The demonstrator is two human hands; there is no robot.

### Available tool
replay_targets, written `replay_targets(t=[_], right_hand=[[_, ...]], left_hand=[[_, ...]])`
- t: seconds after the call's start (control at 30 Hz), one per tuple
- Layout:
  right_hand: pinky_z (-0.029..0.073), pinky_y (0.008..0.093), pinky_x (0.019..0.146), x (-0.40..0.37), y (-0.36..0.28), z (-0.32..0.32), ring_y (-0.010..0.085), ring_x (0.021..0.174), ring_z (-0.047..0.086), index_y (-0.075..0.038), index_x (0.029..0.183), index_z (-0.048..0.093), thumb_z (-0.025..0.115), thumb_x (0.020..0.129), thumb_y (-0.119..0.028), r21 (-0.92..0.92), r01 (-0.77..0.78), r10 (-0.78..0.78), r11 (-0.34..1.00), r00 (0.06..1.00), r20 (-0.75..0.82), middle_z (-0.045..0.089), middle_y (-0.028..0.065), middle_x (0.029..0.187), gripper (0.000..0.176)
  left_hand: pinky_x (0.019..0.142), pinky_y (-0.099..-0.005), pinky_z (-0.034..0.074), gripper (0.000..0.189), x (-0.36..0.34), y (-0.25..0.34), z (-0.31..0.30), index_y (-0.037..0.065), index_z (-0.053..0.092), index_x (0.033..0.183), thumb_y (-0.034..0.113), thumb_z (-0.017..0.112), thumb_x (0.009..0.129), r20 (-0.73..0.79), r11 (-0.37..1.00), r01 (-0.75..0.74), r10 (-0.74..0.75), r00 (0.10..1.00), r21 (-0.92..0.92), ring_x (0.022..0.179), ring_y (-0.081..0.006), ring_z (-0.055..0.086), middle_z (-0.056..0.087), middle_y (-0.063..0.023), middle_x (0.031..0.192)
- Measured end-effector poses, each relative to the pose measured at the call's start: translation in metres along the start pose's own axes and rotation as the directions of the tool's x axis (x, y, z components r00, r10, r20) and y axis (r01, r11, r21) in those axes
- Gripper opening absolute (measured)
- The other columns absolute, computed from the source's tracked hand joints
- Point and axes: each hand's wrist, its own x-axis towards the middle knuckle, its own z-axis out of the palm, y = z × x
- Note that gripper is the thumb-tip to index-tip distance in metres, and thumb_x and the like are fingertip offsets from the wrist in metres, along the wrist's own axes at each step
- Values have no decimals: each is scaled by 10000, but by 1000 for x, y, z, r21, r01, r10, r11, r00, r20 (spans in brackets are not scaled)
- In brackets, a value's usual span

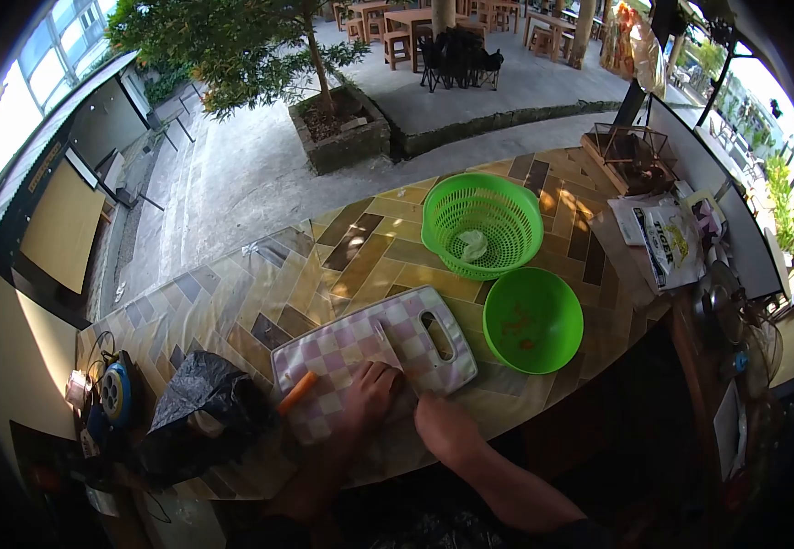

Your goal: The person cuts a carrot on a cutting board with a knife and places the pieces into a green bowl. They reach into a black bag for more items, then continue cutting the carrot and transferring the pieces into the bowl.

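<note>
A checkered pink and white cutting board [333, 343] lies on the counter in front of me. My right hand [445, 428] is closed on the handle of a knife [391, 349], its blade angled up and left across the board. Close beside the blade, my left hand [374, 393] presses down on the board with curled fingers; whatever they hold is hidden. An orange carrot [298, 392] rests across the board's left edge. Right of the board stands a green bowl [557, 348] with small orange pieces at its bottom. Behind it, a green colander [516, 206] contains something white.
A black plastic bag [200, 389] sits left of the board, with a blue and black cord reel [116, 395] beyond it. White printed packaging [671, 242] and a wooden-framed box [630, 160] are at the right. The counter's far edge borders a paved yard with a tree planter [347, 137].
</note>
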Motion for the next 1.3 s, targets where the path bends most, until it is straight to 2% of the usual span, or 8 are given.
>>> replay_targets(t=[0.17,0.23,0.37,0.47,0.77,1.07,1.17,1.3], right_hand=[[586,519,740,19,1,18,418,838,728,17,1037,573,514,992,-146,25,14,-11,1000,996,-93,724,232,873,179],[581,527,755,15,5,16,426,852,725,19,1032,570,510,994,-148,37,3,0,999,997,-79,722,239,873,182],[607,488,760,3,7,15,403,884,743,35,1046,598,478,995,-146,26,-32,33,999,999,-42,737,233,912,223],[569,535,764,17,5,22,430,870,717,11,1021,584,494,1038,-256,51,-34,39,998,995,-87,716,249,880,282],[561,538,771,10,5,12,434,880,712,8,996,600,486,1053,-300,47,-21,23,999,999,-39,715,252,921,334],[576,522,842,10,-5,7,427,966,724,40,1102,592,453,1019,-166,45,-77,75,996,996,45,725,267,1020,262],[565,530,804,21,7,22,448,908,706,34,1021,609,505,1007,-200,63,-22,25,998,998,-52,710,285,940,257],[554,534,771,12,8,-6,454,880,698,39,975,630,493,1046,-261,72,64,-65,995,998,12,702,279,908,338]], left_hand=[[837,-396,521,137,-4,6,-6,50,713,982,95,678,858,45,1000,25,-26,999,4,925,-289,620,640,-84,953],[834,-390,521,150,-2,0,-3,50,718,992,104,675,860,21,998,-47,46,999,42,921,-286,619,636,-83,950],[843,-384,519,172,-6,2,-1,48,725,1005,102,671,851,13,1000,1,-1,1000,30,932,-278,618,634,-84,957],[853,-384,516,174,-8,2,-3,47,728,1008,99,663,854,18,1000,0,0,1000,1,940,-276,617,637,-84,963],[857,-396,517,169,-6,-3,1,49,727,1009,93,667,856,0,999,-35,35,999,11,940,-292,617,643,-92,965],[856,-396,522,176,-7,-3,0,54,721,1008,110,671,849,26,999,30,-30,999,-31,965,-305,619,641,-99,990],[867,-397,523,207,-3,-1,-4,52,726,1033,108,671,842,36,998,43,-42,998,-38,985,-306,619,642,-102,998],[882,-399,521,219,-6,-9,1,47,736,1059,105,671,858,42,998,37,-34,999,-53,998,-315,619,645,-107,1003]])
